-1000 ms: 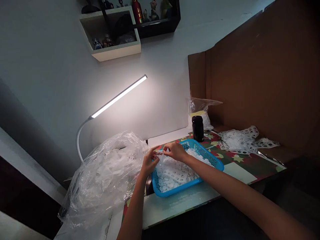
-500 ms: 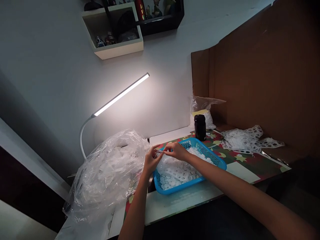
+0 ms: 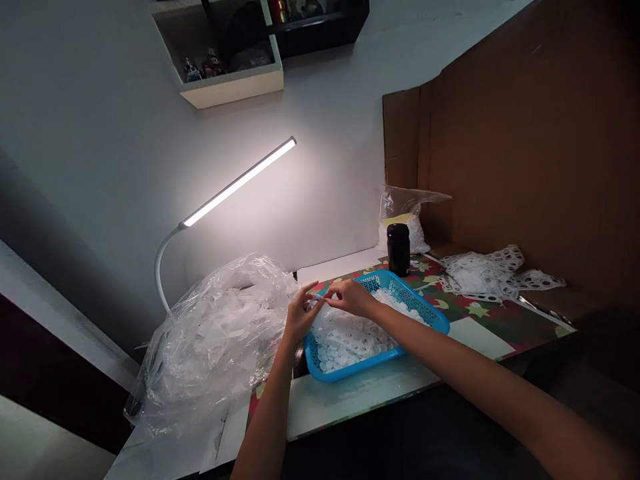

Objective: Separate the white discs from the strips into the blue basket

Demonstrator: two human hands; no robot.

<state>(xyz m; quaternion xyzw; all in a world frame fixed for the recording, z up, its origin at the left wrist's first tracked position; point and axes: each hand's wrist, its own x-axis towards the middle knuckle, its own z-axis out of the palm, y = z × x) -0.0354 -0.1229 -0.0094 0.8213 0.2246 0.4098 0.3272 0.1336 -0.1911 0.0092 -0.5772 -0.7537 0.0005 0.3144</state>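
Observation:
Over the left back part of a blue plastic basket [image 3: 367, 366], my two hands meet with their fingertips close together. My left hand [image 3: 300, 316] pinches the edge of a thin white sheet with punched holes [image 3: 357, 339]. My right hand [image 3: 354, 298] is closed at the same edge, thumb and forefinger pressed together; anything small between them is too tiny to make out. The sheet droops from the fingers into the basket. Beneath it lie many small white discs [image 3: 334, 360], heaped along the basket's bottom and right side.
A big clear bag of white scraps [image 3: 215, 347] bulges on the left, under a lit desk lamp [image 3: 240, 181]. Behind the basket stand a black jar [image 3: 399, 250] and a clear bag of white pieces [image 3: 415, 233]. Perforated sheets [image 3: 485, 273] lie at right by a cardboard wall [image 3: 510, 153].
The view has shifted slightly, so everything sits a little higher and further left. My hands keep nearly the same pinching pose at the sheet's edge.

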